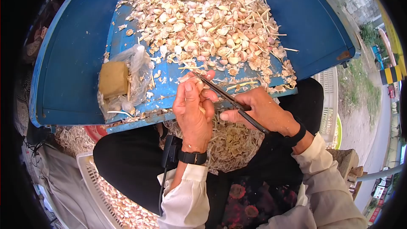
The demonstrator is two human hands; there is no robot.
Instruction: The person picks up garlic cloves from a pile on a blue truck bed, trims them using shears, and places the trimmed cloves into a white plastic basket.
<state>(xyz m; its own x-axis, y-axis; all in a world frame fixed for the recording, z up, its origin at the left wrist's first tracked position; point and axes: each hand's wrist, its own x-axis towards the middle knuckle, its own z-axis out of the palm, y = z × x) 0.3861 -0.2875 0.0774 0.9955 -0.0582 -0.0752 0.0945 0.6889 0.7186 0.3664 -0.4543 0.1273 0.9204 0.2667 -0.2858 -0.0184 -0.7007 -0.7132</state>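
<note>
My left hand (193, 110) is closed, its fingers and thumb pinching a pale garlic clove (199, 85) just above the near edge of the blue metal bed. My right hand (263, 109) grips a long, narrow, dark knife (227, 96), which slants up and left so that its tip reaches the left fingertips. Beyond both hands a broad heap of garlic cloves (203, 25), mixed with papery skins and dry stalks, covers the blue metal bed (163, 82).
A tan block (113, 79) sits in a clear plastic bag at the left. Blue side walls (76, 51) flank the heap. Garlic skins (233, 144) lie below the edge, between my knees. A white crate (91, 178) of cloves stands lower left, another white crate (325, 101) right.
</note>
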